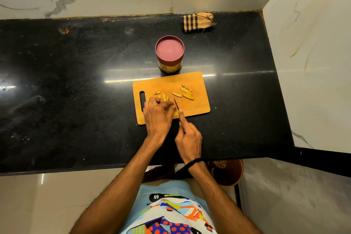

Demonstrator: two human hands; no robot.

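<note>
You are cutting yellow-brown root slices [187, 93] into strips on the small orange-brown wooden cutting board [199, 106], which lies on the glossy black stone tabletop [76, 91] right in front of you. Your left hand [157, 113] is curled over the root piece in work at the near left part of the board, fingertips pinning it down; the piece itself is almost wholly hidden beneath them. Your right hand [189, 137] is wrapped round the handle of the small dark-bladed knife [176, 104], index finger stretched along its spine, with the blade just right of the left fingertips. Judge the root as light, firm and fibrous, and probably slippery on its cut faces. Thin flat pieces like these tend to skid or flip under the blade, so lay each on its broad face and hold it from above, away from the edge, fingertips tucked back. The thin cut strips [164, 96] lie just beyond your left knuckles and the uncut slices lie to the right of the blade, both near at hand. Just beyond the far edge of the board stands a round clear jar with a maroon lid [169, 51], holding something yellow; it limits any push away from you. A folded tan-and-black checked cloth [198, 22] lies well apart by the far wall.
</note>
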